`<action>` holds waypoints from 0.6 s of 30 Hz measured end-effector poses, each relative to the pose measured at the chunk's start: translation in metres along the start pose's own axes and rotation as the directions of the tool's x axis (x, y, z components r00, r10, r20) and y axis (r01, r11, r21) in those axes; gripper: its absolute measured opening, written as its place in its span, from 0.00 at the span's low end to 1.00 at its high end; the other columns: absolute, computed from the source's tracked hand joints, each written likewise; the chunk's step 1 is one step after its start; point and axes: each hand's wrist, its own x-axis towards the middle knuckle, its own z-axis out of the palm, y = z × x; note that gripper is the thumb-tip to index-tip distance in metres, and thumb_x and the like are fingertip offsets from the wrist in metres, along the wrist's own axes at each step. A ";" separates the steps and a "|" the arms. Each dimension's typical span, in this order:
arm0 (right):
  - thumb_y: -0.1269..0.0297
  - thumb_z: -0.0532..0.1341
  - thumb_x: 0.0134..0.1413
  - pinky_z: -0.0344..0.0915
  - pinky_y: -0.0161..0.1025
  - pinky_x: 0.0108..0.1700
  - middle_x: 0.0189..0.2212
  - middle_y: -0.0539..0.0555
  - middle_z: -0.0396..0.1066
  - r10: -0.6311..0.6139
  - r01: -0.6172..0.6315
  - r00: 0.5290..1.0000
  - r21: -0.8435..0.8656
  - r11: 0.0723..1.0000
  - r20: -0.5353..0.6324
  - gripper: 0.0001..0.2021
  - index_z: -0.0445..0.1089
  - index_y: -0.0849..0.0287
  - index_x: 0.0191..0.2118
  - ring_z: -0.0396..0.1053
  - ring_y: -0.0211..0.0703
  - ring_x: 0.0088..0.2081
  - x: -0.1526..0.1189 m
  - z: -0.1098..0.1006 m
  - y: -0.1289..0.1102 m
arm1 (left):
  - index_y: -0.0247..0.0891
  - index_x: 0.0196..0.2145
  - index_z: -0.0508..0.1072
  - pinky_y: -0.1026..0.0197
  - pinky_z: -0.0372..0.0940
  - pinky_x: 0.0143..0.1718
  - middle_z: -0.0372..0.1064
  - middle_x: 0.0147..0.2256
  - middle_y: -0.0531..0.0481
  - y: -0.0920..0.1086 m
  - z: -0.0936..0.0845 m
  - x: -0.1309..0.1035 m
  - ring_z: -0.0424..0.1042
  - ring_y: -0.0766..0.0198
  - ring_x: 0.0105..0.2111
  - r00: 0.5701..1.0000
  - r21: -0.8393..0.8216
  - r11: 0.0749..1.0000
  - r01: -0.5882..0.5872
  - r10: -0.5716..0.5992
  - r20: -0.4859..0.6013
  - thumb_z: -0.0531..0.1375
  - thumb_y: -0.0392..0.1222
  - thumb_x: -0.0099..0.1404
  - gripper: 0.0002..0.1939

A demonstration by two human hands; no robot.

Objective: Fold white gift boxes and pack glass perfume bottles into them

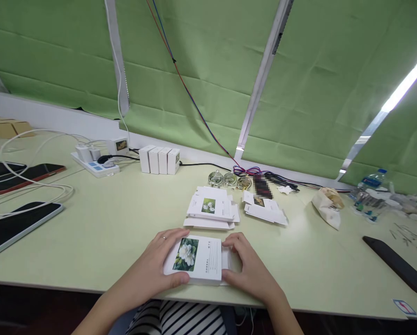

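A white box (211, 260) printed with a white flower lies near the table's front edge. Around its left end, my left hand (164, 265) grips it with the thumb along the near side and the fingers on the far side. My right hand (246, 265) holds the other end, thumb and fingers at the near and far corners, where a pale flap shows between them. Just beyond lie flattened white cartons (210, 209) with a similar flower picture, and a smaller unfolded carton (266, 211) to their right.
Several small upright white boxes (158, 160) and a power strip (95, 164) stand at the back left. Round glass bottles (215, 178) sit behind the cartons. Phones (20, 225) and cables lie left; a black phone (398, 263), crumpled bag (327, 209) and water bottle (372, 180) are right.
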 end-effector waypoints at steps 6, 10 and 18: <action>0.64 0.66 0.43 0.61 0.39 0.45 0.51 0.53 0.58 -0.071 0.055 0.994 0.176 0.983 0.085 0.24 0.62 0.53 0.48 0.61 0.43 0.42 -0.002 -0.004 0.008 | 0.48 0.59 0.56 0.49 0.58 0.56 0.56 0.57 0.46 0.000 0.000 -0.001 0.56 0.50 0.57 1.000 0.021 1.000 -0.016 0.016 -0.018 0.62 0.55 0.56 0.35; 0.66 0.70 0.37 0.61 0.41 0.50 0.55 0.55 0.55 -0.075 0.043 0.991 0.271 0.962 0.108 0.34 0.59 0.53 0.53 0.61 0.46 0.50 0.000 -0.002 0.011 | 0.47 0.59 0.56 0.49 0.56 0.57 0.55 0.58 0.45 0.000 0.000 -0.001 0.54 0.49 0.58 1.000 0.018 0.999 -0.030 0.030 -0.009 0.62 0.55 0.56 0.35; 0.63 0.71 0.36 0.59 0.43 0.54 0.55 0.55 0.57 -0.032 0.009 0.995 0.241 0.970 0.092 0.36 0.58 0.53 0.54 0.61 0.48 0.52 -0.001 0.000 0.006 | 0.47 0.59 0.55 0.48 0.57 0.56 0.56 0.57 0.45 0.002 -0.002 -0.001 0.55 0.48 0.57 1.000 0.006 1.000 -0.029 0.029 -0.004 0.62 0.55 0.56 0.36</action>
